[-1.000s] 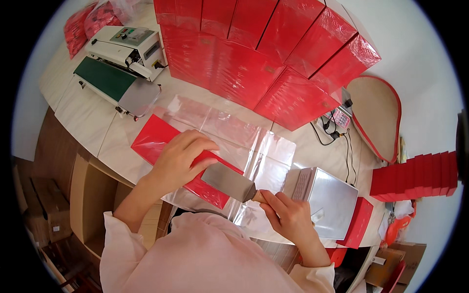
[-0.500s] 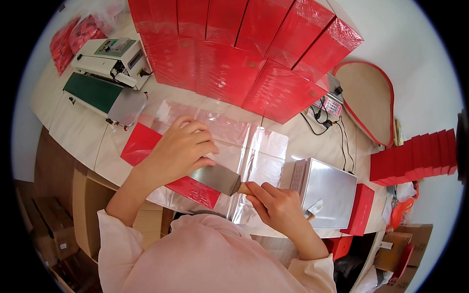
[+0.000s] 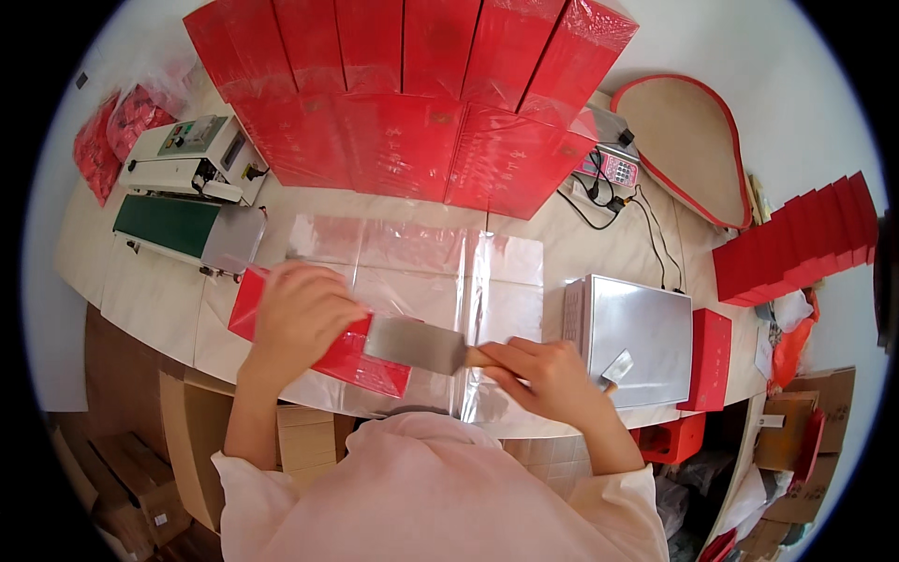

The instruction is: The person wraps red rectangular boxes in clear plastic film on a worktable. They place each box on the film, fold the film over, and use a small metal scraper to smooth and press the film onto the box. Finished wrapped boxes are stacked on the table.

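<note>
My right hand (image 3: pixel 548 377) is closed around the wooden handle of a scraper (image 3: pixel 417 345) with a wide, flat metal blade. The blade points left and lies over the right part of a red box (image 3: pixel 375 367) near the table's front edge. Above the box's left part is my left hand (image 3: pixel 307 317), its fingers curved and smeared by motion, so I cannot tell whether they grip anything. Clear plastic film (image 3: pixel 412 258) spreads behind the box and to its right, with shiny creases.
Tall red boxes (image 3: pixel 393 140) in clear wrap stand at the back. A sealing machine (image 3: pixel 187 178) is at left. To the right are a silver metal box (image 3: pixel 641 342) with a small metal-bladed tool (image 3: pixel 619 364) on it, another red box (image 3: pixel 714 361), a keypad device (image 3: pixel 613 170) and cables.
My left hand has come off the blade and moved left. The scraper's blade has swung to lie more nearly level, still in my right hand. The whole view has shifted slightly.
</note>
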Available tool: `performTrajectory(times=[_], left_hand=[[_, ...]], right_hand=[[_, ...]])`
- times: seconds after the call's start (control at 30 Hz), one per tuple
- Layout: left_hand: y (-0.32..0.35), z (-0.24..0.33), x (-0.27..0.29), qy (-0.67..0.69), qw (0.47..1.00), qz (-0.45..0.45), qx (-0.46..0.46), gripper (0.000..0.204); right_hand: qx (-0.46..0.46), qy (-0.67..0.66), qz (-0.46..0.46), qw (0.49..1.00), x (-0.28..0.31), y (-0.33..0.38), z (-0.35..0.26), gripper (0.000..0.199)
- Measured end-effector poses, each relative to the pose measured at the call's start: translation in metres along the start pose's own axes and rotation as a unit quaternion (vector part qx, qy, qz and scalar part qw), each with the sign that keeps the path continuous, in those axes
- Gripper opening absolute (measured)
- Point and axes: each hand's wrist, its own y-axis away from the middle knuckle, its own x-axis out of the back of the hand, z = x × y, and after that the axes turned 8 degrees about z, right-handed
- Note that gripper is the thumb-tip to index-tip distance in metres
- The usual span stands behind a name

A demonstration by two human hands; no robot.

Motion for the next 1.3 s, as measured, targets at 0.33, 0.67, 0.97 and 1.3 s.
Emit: performTrajectory(times=[0.33, 0.67, 0.97, 1.3], left_hand=[[0.112, -0.052, 0.035, 0.025, 0.885, 0.278, 0.372, 0.022], [0.117, -0.066, 0.035, 0.025, 0.845, 0.38, 0.376, 0.036], [0.152, -0.118, 0.001, 0.53, 0.63, 0.233, 0.518, 0.059], [0.165, -0.104, -0.014, 0.506, 0.627, 0.188, 0.561, 0.053]], right_hand=[[-0.467, -0.044, 0.258, 0.845, 0.019, 0.135, 0.116, 0.03], [-0.565, 0.16, 0.345, 0.732, -0.058, 0.192, 0.229, 0.035], [-0.344, 0.163, 0.312, 0.87, -0.129, 0.166, 0.139, 0.045], [-0.376, -0.303, 0.027, 0.875, -0.232, 0.065, -0.035, 0.029]])
